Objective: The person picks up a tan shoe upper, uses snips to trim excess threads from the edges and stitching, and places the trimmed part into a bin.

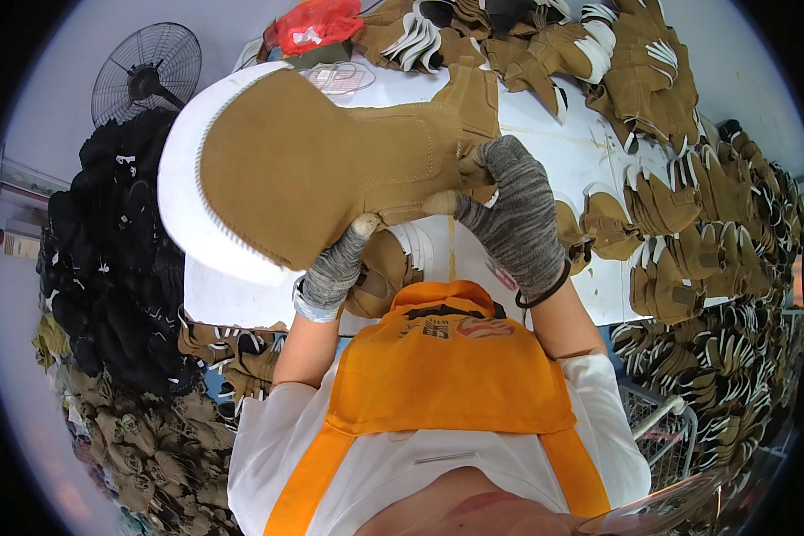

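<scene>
A brown suede-like boot upper (286, 161) is held up in front of me over a white table (545, 134). A wide white edge (180, 192) sticks out round its rounded toe end, which points left. Stitch lines run along its narrower part. My left hand (335, 268), in a grey knit glove with bare fingertips, grips its lower edge near the middle; the thumb shows and the other fingers are behind it. Gloved the same way, my right hand (514, 214) pinches the narrow end on the right. Below the held upper, another brown upper (380, 272) lies partly hidden on the table.
Stacked brown uppers (679, 201) line the table's right side, with a heap (634, 71) at the back. A red plastic bag (317, 25) sits at the far edge. On the left stand a fan (146, 76) and a black pile (112, 259). A metal cart (665, 424) is at lower right.
</scene>
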Motion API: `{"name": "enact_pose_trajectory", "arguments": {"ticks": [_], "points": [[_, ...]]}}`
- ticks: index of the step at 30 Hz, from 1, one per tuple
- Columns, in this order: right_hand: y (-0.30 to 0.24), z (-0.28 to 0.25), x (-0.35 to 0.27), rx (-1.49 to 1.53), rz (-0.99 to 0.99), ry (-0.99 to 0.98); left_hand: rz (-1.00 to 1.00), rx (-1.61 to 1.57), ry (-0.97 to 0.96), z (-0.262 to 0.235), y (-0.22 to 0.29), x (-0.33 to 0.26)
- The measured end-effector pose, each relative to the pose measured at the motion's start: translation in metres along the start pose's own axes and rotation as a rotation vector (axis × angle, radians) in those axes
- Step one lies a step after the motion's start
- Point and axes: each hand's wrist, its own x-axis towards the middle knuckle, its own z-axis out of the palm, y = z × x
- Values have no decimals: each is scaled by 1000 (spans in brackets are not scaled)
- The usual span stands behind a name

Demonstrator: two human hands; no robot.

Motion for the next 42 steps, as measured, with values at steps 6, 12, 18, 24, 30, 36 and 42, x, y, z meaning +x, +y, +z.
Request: {"name": "enact_pose_trajectory", "arguments": {"ticks": [6,12,18,24,30,36,42], "points": [[-5,3,-3,74,235,-68,32,181,-22,-5,-13,-13],[-3,-1,0,-169,-51,92,88,187,-19,4,-4,-13],[14,-25,14,-191,-139,514,106,19,84,18,18,-2],[20,-38,3,190,225,356,35,-31,210,5,1,-1],[-5,-21,0,410,282,108,40,48,167,13,18,-4],[-9,-12,3,56,81,42,212,586,56,-4,-6,-16],[0,-11,5,-263,-123,14,181,628,59,-13,-5,-18]]}}
